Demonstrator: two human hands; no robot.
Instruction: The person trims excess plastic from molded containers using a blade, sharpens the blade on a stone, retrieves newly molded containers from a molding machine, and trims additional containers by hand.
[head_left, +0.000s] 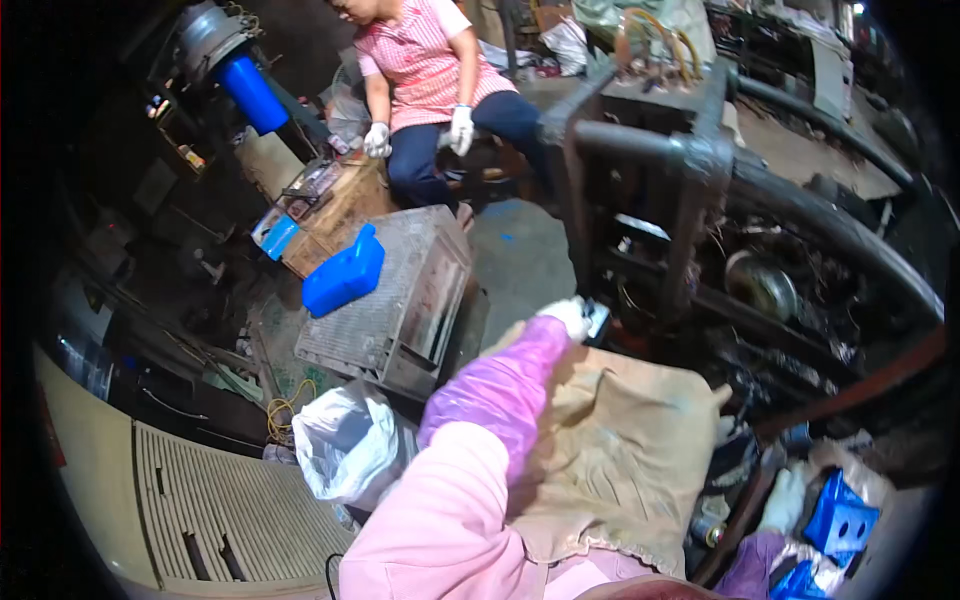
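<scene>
My left hand (568, 318), in a white glove below a purple sleeve cover, reaches forward to the near side of a dark metal machine frame (690, 185). Its fingers are closed at a small pale, shiny piece (597, 320) whose kind I cannot make out. Low on the right, my right hand (783, 502), also white-gloved, stretches its fingers out beside a blue plastic part (840, 520) with two round holes. Another blue part (798, 582) lies below that one, among clear plastic wrapping. A tan apron (625, 450) covers my lap.
Ahead sits a person (430, 65) in a pink checked top and white gloves. A blue plastic container (345, 272) lies on a grey crate (425, 330). A white bag (350, 440) stands left of my arm, near a beige ribbed panel (240, 500). Dark pipes (830, 215) run along the right.
</scene>
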